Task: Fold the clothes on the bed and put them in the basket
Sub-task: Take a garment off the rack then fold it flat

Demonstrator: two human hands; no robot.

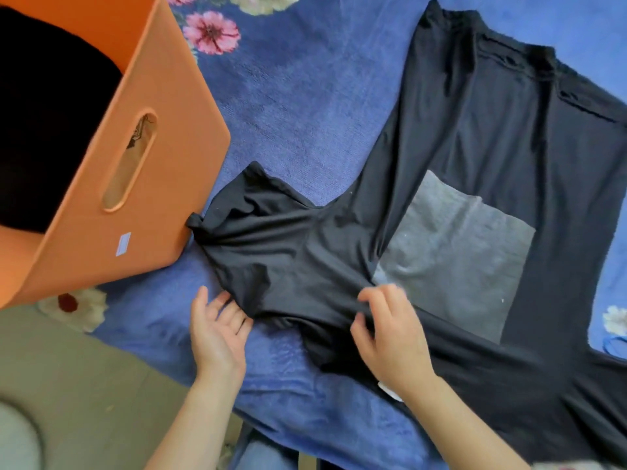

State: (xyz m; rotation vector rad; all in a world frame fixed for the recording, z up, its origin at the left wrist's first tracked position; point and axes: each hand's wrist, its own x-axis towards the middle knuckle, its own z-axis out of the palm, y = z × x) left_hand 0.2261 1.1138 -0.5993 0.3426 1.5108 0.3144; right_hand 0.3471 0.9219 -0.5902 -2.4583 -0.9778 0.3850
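The black T-shirt [458, 184] lay spread and as yet unfolded on the blue floral bedspread [305, 96] beside the orange basket [142, 205], which already held something dark [44, 113], the left hand [217, 327] slipping straight fingers under a sleeve [258, 215], the right hand [386, 330] pinching the cloth with curled fingers.
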